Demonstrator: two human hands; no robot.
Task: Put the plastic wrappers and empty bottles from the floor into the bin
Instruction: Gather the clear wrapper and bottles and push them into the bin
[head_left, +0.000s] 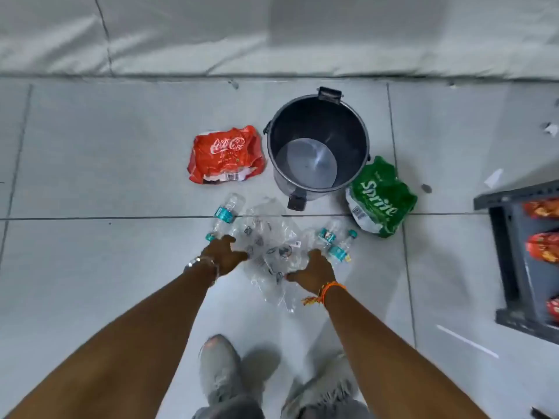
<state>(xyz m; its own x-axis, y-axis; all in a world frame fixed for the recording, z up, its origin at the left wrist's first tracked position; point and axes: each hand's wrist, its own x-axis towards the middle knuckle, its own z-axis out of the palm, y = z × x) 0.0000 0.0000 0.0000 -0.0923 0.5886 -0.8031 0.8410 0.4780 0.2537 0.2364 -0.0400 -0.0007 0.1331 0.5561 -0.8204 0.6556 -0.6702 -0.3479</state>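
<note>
Left arm: you reach it straight down and forward, a metal bracelet at the wrist.
Left hand [225, 252]: fingers curled and spread onto the left edge of the clear wrapper [269, 252]; whether they have closed on the plastic you cannot tell from here.
Right arm: extended the same way, an orange thread band at the wrist.
Right hand [314, 269]: palm down, fingers on the wrapper's right side, thumb pointing inward; the grip is hidden.
Clear wrapper: crumpled flat on the tile floor [90, 176] between your hands, just in front of the bin.
Bin [317, 146]: dark, round, open and upright.
Left bottle [225, 214]: lying just beyond your left hand.
Right bottles [335, 241]: two, lying just beyond your right hand.
Red wrapper [227, 154]: on the floor left of the bin.
Green wrapper [379, 198]: against the bin's right side.
Grey crate [511, 237]: at the far right edge.
</note>
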